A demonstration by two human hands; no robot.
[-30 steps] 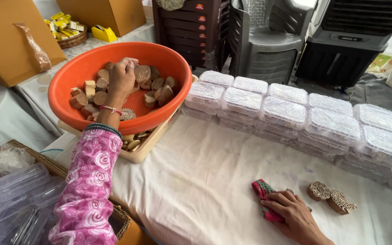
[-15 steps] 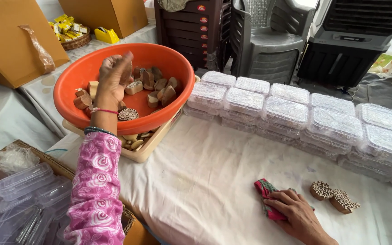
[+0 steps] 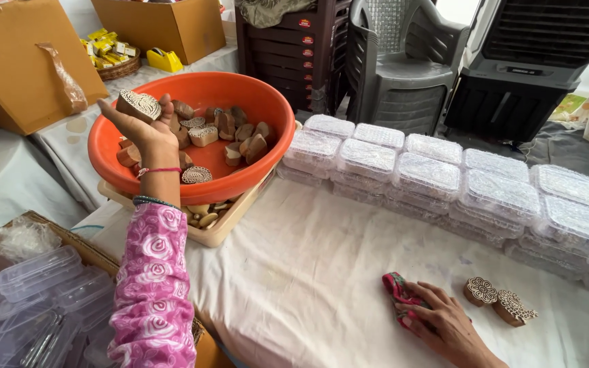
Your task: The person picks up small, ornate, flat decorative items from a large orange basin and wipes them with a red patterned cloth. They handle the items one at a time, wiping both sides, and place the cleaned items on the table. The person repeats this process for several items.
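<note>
A white cloth-covered surface [image 3: 308, 286] carries a long double row of clear lidded plastic boxes [image 3: 444, 184] along its far side and, at its left end, a large orange plastic basin [image 3: 240, 102] heaped with carved wooden printing blocks [image 3: 233, 133] and resting on a shallow tray [image 3: 223, 221]. The left hand [image 3: 146, 129], in a pink patterned sleeve [image 3: 151, 286], is raised over the basin's near rim with its fingers grasping a round carved wooden block [image 3: 138, 104], patterned face up. The right hand [image 3: 444, 320] lies on the surface with its fingers pressed down on a folded red-and-green cloth [image 3: 400, 300], just beside two small carved blocks [image 3: 497, 300] resting pattern-up.
</note>
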